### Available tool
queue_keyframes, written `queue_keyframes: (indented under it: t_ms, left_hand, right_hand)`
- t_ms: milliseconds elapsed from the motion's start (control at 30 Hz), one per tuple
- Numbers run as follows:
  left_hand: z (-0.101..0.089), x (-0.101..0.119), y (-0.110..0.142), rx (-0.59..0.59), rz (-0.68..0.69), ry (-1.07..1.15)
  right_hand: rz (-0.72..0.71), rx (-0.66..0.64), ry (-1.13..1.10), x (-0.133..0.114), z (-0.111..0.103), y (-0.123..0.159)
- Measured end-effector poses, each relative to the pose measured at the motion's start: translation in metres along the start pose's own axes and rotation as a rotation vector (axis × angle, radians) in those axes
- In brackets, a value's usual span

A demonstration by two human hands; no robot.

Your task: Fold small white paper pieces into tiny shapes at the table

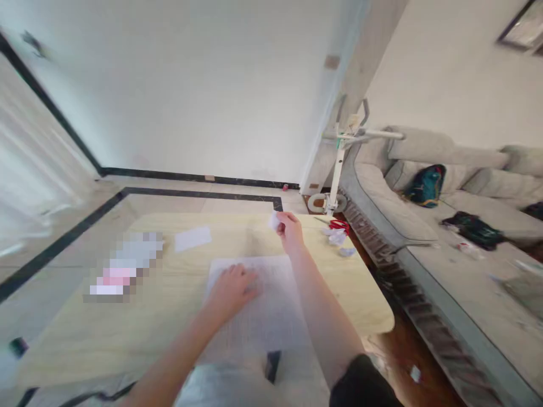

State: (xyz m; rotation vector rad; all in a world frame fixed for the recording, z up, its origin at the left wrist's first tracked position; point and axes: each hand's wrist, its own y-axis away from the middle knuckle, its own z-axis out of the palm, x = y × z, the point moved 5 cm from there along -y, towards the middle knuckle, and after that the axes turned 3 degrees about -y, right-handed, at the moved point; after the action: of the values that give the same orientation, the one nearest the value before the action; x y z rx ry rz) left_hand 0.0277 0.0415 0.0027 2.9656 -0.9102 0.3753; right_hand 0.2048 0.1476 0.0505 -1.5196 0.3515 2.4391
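Observation:
My left hand (232, 288) lies on a large, thin white sheet (271, 316) at the near middle of the table, its fingers loosely spread. Beyond the sheet's far edge, my right hand (291, 230) is raised and closed, pinching a small white piece of paper (274, 220) between thumb and fingers. Scissors with red handles (339, 226) lie to the right of it, beside crumpled white paper scraps (336, 237). A flat white slip of paper (193, 238) rests left of the large sheet. Blur hides any fine marks on the sheet.
The pale wooden table (365, 305) has a rounded right corner. A blurred-out item (127, 263) lies on its left side. To the right stand a grey sofa (462, 271) with a teal backpack (427, 185) and a white metal stand (337, 169). A white wall (212, 96) rises ahead.

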Motion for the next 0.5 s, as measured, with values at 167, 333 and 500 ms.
queue_keyframes:
  t_ms: [167,333,500]
  left_hand:
    - [-0.015,-0.011,-0.021,0.120,-0.083,0.233]
    - [-0.020,0.003,-0.048,0.136,-0.198,0.696]
    - [-0.012,0.018,-0.058,0.032,-0.127,0.716]
  right_hand:
    - [0.077,-0.180,0.247,0.003,-0.014,0.039]
    - [0.087,-0.243,0.375,0.007,-0.035,0.069]
    - [-0.069,-0.333,0.677,-0.007,-0.069,0.073]
